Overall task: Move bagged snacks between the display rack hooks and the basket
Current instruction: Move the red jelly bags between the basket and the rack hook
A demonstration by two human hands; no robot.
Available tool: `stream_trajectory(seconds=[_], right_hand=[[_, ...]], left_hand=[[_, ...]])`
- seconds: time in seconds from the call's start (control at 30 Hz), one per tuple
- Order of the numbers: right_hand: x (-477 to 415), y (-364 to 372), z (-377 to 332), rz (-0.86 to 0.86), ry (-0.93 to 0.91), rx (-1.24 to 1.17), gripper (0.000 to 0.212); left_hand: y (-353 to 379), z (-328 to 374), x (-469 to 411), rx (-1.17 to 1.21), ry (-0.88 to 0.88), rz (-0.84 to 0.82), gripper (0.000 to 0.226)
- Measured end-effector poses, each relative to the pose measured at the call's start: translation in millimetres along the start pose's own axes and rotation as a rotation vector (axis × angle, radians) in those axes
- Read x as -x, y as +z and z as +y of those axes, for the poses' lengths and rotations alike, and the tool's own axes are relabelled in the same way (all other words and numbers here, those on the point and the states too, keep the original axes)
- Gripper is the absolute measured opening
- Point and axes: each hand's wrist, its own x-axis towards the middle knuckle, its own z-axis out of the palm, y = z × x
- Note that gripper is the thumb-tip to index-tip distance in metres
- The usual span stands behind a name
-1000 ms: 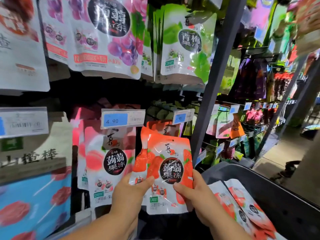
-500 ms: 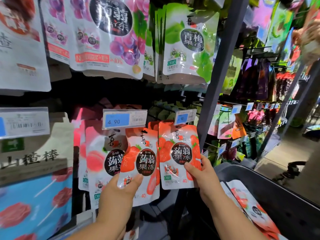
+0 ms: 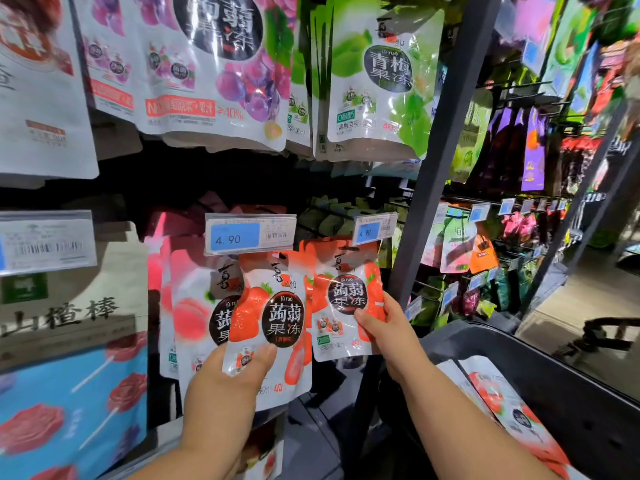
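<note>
Under the price tags (image 3: 249, 233), the left grip (image 3: 225, 386) pinched one strawberry jelly pouch (image 3: 280, 317), the right grip (image 3: 388, 330) the other pouch (image 3: 346, 296), both best kept square for hanging.

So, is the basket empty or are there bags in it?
Not empty. At least two strawberry jelly bags lie overlapping inside the dark basket; any beneath them cannot be seen.

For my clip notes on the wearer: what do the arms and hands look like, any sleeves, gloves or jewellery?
The left hand and right hand are bare: no gloves, rings, watch or bracelet show. The left forearm and right forearm are uncovered down to the picture's bottom edge; no sleeve is in view.
</note>
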Motion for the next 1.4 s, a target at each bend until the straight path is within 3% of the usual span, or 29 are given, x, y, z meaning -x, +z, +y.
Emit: stream_trajectory(seconds=[0.2, 0.3, 0.4, 0.47, 0.57, 0.67, 0.83, 1.1, 1.4], right_hand=[[3, 7, 8, 0.078, 0.000, 0.231, 0.047], [14, 10, 7, 0.211, -0.033, 0.269, 0.054], [32, 15, 2, 0.326, -0.141, 0.277, 0.025], [46, 20, -3, 0.223, -0.129, 0.205, 0.009], [61, 25, -9, -0.098, 0.030, -0.068, 0.028], [68, 26, -8, -0.258, 0.059, -0.176, 0.034], [61, 13, 0, -0.087, 0.022, -0.212, 0.056], [41, -12, -6, 0.022, -0.026, -0.119, 0.035], [24, -13, -12, 0.073, -0.052, 0.043, 0.040]], left_hand=[[6, -5, -3, 0.026, -0.012, -0.014, 0.007], [11, -8, -3, 0.021, -0.005, -0.022, 0.004], [19, -11, -1, 0.037, 0.018, -0.068, 0.005], [27, -12, 0, 0.042, 0.015, -0.097, 0.012], [39, -13, 3, 0.094, -0.018, -0.123, 0.023], [49, -17, 7, 0.140, -0.076, -0.158, 0.012], [62, -20, 6, 0.068, -0.098, -0.254, 0.015], [73, -19, -12, 0.031, -0.034, -0.345, 0.019], [83, -19, -45, -0.111, 0.024, -0.269, 0.016]])
